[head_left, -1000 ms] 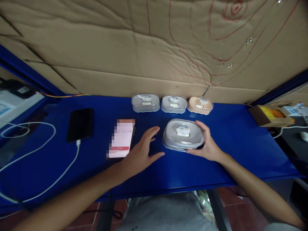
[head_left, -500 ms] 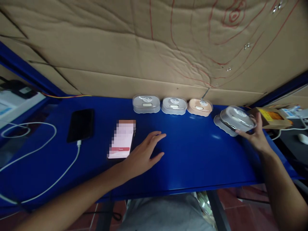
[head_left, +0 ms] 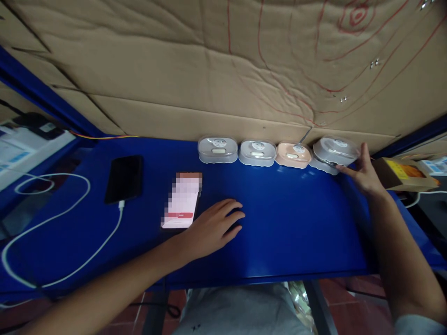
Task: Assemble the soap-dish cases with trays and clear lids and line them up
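Observation:
Against the cardboard at the back right, my right hand (head_left: 365,174) grips a grey oval lidded box (head_left: 337,151) by its right end, thumb at the front and fingers at the side. Its clear lid sits a little askew over the wavy-edged grey base. Just left of it is a peach oval box (head_left: 293,160); two grey oval boxes, the near one (head_left: 257,158) and the farther one (head_left: 218,156), continue the row. Each has a clear lid with a round label. My left hand (head_left: 218,228) lies open above the blue table, fingers forward, holding nothing, beside a lit phone (head_left: 183,204).
A dark phone (head_left: 124,179) lies at the left, with a white cable (head_left: 101,253) plugged in. At the right edge stands an open cardboard carton (head_left: 400,177) with orange contents. The cardboard wall (head_left: 157,70) closes off the back of the blue table (head_left: 286,223).
My right hand has pushed the grey box back and left, up against the row's right end. My left hand's fingers have drawn closer together. The view has shifted slightly.

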A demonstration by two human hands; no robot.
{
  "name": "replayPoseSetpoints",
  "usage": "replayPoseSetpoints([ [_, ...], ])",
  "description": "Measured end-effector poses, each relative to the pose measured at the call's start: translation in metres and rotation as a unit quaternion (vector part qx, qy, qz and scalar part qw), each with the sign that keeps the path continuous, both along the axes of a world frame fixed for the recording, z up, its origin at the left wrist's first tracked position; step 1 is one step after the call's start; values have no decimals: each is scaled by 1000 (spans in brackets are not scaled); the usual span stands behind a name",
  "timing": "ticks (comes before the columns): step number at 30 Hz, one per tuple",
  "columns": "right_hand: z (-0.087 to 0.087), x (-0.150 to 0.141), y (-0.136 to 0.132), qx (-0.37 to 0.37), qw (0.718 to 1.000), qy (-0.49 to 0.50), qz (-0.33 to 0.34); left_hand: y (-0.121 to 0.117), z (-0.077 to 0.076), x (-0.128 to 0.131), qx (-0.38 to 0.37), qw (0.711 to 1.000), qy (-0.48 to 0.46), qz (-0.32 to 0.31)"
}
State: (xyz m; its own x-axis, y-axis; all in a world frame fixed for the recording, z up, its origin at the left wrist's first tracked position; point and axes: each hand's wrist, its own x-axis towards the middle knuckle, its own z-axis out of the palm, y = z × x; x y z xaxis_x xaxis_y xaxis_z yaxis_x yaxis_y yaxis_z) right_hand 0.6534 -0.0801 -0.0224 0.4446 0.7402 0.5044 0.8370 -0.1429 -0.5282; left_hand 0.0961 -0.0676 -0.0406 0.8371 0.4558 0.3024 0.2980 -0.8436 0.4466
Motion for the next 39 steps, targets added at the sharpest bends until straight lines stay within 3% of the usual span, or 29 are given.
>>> replayPoseSetpoints([
  [3,6,-16,-4,-13,1000,-6,6,1,0,-1,-2,1000,-9,3],
  [5,13,-45,-6,8,997,-68,29,1,0,-1,-2,1000,-13,3],
  [10,23,-155,14,-69,940,-214,256,3,-1,0,-4,1000,-14,14],
  [12,20,-189,30,-92,927,-231,282,3,0,-1,-6,1000,-13,14],
  [15,8,-218,50,-111,915,-230,313,3,0,-2,0,1000,-7,16],
  [20,-5,-230,50,-74,918,-203,333,3,1,-3,0,999,-6,35],
  [23,-6,-233,27,-28,917,-170,359,3,2,-2,-11,998,-16,59],
  [28,-6,-251,-24,-17,881,-136,454,1,3,-3,-67,992,-38,104],
  [32,-2,-271,-45,-71,858,-91,500,1,-3,-4,-104,991,-47,70],
  [36,1,-272,-47,-98,823,-8,559,2,-6,-4,-128,990,-48,46],
  [39,1,-261,-40,-85,830,33,550,2,-1,-3,-132,990,-34,19],
])
